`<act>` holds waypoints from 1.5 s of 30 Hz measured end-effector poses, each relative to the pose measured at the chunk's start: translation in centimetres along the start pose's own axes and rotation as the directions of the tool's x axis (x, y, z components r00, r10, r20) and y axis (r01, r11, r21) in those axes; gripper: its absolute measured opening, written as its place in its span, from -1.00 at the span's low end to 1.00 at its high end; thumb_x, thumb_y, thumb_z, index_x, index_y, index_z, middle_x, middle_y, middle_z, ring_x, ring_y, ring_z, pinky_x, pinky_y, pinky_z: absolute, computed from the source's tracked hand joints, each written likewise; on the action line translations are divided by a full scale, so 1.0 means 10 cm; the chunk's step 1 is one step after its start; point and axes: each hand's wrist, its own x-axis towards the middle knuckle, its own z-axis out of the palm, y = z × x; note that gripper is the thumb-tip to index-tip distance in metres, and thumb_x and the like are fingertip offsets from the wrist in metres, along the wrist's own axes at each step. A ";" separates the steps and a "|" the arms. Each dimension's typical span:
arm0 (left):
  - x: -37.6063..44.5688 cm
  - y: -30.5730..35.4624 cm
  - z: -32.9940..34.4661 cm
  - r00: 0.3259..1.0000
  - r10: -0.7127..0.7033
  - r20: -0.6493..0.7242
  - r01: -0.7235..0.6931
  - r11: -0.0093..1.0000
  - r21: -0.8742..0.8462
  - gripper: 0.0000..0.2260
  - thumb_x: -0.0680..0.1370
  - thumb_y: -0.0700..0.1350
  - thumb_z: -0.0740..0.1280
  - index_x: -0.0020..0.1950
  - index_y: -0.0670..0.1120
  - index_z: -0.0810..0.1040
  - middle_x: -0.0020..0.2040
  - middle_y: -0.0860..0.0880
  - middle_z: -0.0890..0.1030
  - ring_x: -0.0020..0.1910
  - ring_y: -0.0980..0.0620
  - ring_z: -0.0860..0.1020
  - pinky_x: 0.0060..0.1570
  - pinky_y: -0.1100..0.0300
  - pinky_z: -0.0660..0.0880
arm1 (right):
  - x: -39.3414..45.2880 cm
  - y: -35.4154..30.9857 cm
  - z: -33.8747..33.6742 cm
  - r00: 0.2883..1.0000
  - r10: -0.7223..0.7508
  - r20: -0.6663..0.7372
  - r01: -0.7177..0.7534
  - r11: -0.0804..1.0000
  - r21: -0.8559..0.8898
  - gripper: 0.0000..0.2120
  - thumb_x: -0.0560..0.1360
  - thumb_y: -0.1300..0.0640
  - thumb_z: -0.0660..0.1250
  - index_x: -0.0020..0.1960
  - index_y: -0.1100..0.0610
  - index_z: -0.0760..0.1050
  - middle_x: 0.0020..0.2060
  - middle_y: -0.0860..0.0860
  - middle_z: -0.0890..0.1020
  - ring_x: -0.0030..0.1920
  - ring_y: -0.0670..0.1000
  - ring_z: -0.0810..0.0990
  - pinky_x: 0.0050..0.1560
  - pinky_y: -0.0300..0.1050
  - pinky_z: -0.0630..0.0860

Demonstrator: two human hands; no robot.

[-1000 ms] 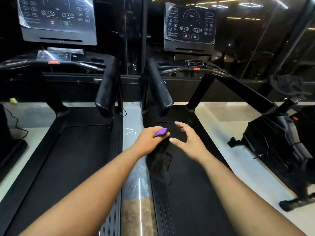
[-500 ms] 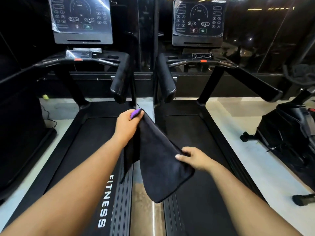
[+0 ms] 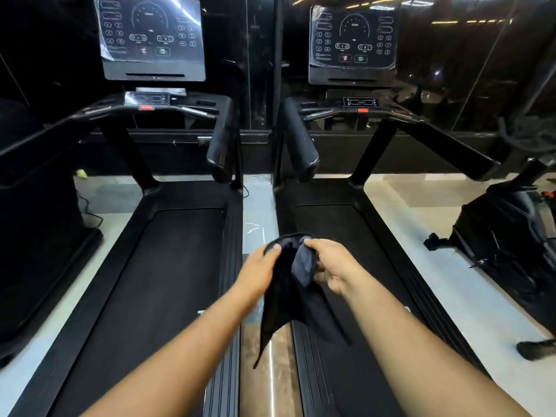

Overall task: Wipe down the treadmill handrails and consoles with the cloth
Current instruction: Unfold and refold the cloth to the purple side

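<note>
Between the two treadmills, over the floor strip (image 3: 258, 236), both my hands hold the cloth (image 3: 296, 284). My left hand (image 3: 261, 267) pinches its top edge, thumb on the fabric; my right hand (image 3: 332, 266) curls round the bunched top beside it. Its tail hangs below. Beyond the cloth stand two handrails (image 3: 221, 145) (image 3: 301, 145) and two consoles (image 3: 152, 40) (image 3: 352, 45).

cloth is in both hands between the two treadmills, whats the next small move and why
Probably finish bunching the cloth into a pad in one hand. Both the left hand and the right hand grip it near its top while most of it hangs loose. It touches neither nearby handrail yet, so a compact wad should come before reaching forward.
</note>
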 end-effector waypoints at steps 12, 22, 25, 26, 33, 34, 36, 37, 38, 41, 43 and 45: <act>0.28 -0.20 -0.11 0.932 0.303 0.201 -0.346 0.569 0.746 -0.47 0.53 0.24 0.35 0.46 0.13 0.36 0.19 0.08 0.41 0.23 0.04 0.41 0.14 0.02 0.38 | 0.29 0.05 0.33 1.000 0.024 -0.005 -0.023 0.995 0.093 -0.85 0.62 0.27 0.30 0.17 0.24 0.56 -0.04 0.25 0.72 -0.23 0.12 0.70 -0.26 0.01 0.65; 0.89 0.13 -0.14 0.937 0.342 0.067 -0.326 0.793 0.515 -0.72 0.58 -0.10 0.28 0.24 0.10 0.65 0.18 0.15 0.68 0.21 0.13 0.59 0.31 0.06 0.49 | 0.89 0.09 -0.50 0.876 -0.357 0.323 0.469 0.478 -0.743 -0.69 0.58 -0.32 0.26 0.18 -0.20 0.59 -0.09 -0.15 0.65 -0.03 -0.10 0.60 0.07 -0.03 0.56; 1.06 0.19 -0.18 0.944 0.310 0.117 -0.320 0.757 0.570 -0.73 0.55 -0.07 0.28 0.19 0.16 0.65 0.12 0.21 0.68 0.17 0.18 0.60 0.29 0.06 0.50 | 1.09 -0.01 -0.84 0.881 -0.305 0.362 0.403 0.085 -0.911 -0.55 0.53 -0.42 0.23 0.26 -0.17 0.49 -0.05 -0.14 0.52 0.09 -0.02 0.53 0.03 0.01 0.52; 1.12 0.20 -0.21 0.947 0.296 0.125 -0.310 0.745 0.591 -0.74 0.55 -0.05 0.30 0.18 0.21 0.63 0.10 0.22 0.69 0.15 0.19 0.61 0.27 0.07 0.51 | 1.15 -0.07 -0.93 0.865 -0.344 0.365 0.400 0.035 -0.916 -0.58 0.54 -0.40 0.25 0.22 -0.14 0.48 -0.02 -0.11 0.52 0.10 0.01 0.52 0.00 0.00 0.51; 1.43 0.27 -0.16 0.963 0.271 0.010 -0.243 0.849 0.470 -0.80 0.60 -0.18 0.39 0.11 0.09 0.70 -0.03 0.15 0.72 0.00 0.17 0.65 0.09 0.14 0.56 | 1.31 -0.43 -1.09 0.819 -0.505 0.270 0.522 0.462 -0.717 -0.76 0.59 -0.03 0.40 -0.11 -0.01 0.36 -0.28 -0.09 0.50 -0.29 -0.07 0.45 -0.22 -0.08 0.40; 1.47 0.33 -0.13 0.965 0.263 -0.012 -0.238 0.892 0.385 -0.80 0.60 -0.19 0.39 0.11 0.07 0.71 -0.01 0.11 0.73 0.00 0.15 0.66 0.07 0.16 0.55 | 1.33 -0.48 -1.07 0.822 -0.523 0.228 0.538 0.578 -0.614 -0.79 0.59 0.02 0.40 -0.09 0.00 0.38 -0.28 -0.09 0.51 -0.31 -0.11 0.42 -0.24 -0.13 0.39; 1.56 0.50 -0.06 0.966 0.254 -0.049 -0.239 0.949 0.207 -0.83 0.62 -0.22 0.38 0.12 -0.01 0.70 0.04 0.01 0.73 0.00 0.14 0.66 0.06 0.20 0.54 | 1.35 -0.63 -0.97 0.823 -0.560 0.096 0.556 0.760 -0.336 -0.85 0.61 0.09 0.40 0.00 0.00 0.41 -0.19 -0.01 0.57 -0.25 -0.12 0.49 -0.20 -0.19 0.44; 1.65 0.60 0.00 0.963 0.262 -0.068 -0.252 0.960 0.124 -0.84 0.63 -0.23 0.37 0.13 -0.03 0.69 0.06 -0.02 0.73 0.02 0.13 0.66 0.09 0.19 0.56 | 1.40 -0.73 -0.92 0.825 -0.566 0.017 0.561 0.814 -0.149 -0.85 0.62 0.12 0.39 0.07 0.00 0.42 -0.10 0.03 0.62 -0.18 -0.11 0.56 -0.13 -0.18 0.50; 1.75 0.71 0.06 0.959 0.269 -0.091 -0.266 0.963 0.047 -0.84 0.64 -0.23 0.36 0.14 -0.05 0.68 0.08 -0.04 0.73 0.05 0.10 0.66 0.13 0.17 0.57 | 1.47 -0.80 -0.89 0.839 -0.543 -0.033 0.544 0.838 0.047 -0.81 0.62 0.15 0.39 0.16 0.01 0.42 -0.02 0.05 0.65 -0.11 -0.09 0.63 -0.07 -0.16 0.57; 2.06 1.02 0.22 0.951 0.264 -0.159 -0.296 0.927 -0.231 -0.85 0.66 -0.22 0.33 0.16 -0.07 0.65 0.12 -0.10 0.71 0.10 0.02 0.65 0.19 0.13 0.59 | 1.69 -0.78 -0.84 0.896 -0.430 0.110 0.426 0.903 0.060 -0.69 0.61 0.12 0.42 0.31 0.06 0.45 0.14 -0.01 0.71 0.09 -0.06 0.70 0.03 -0.18 0.62; 2.28 1.03 0.25 0.971 0.169 -0.171 -0.218 0.916 -0.336 -0.88 0.68 -0.12 0.32 0.13 -0.09 0.63 0.05 -0.09 0.72 0.05 -0.02 0.67 0.10 0.11 0.62 | 1.89 -0.60 -0.84 0.934 -0.303 0.188 0.327 0.938 -0.114 -0.83 0.60 0.17 0.42 0.18 0.15 0.58 0.05 0.05 0.74 0.04 0.03 0.69 -0.03 -0.14 0.59; 2.40 0.84 0.23 0.998 -0.062 -0.031 0.049 0.950 -0.310 -0.68 0.64 0.15 0.33 0.12 -0.08 0.65 0.00 -0.04 0.75 0.02 -0.02 0.70 0.05 0.10 0.63 | 2.11 -0.47 -0.86 0.960 -0.260 0.102 0.271 0.957 -0.104 -0.90 0.60 0.20 0.42 0.09 0.19 0.63 -0.03 0.09 0.75 -0.03 0.05 0.66 -0.07 -0.09 0.55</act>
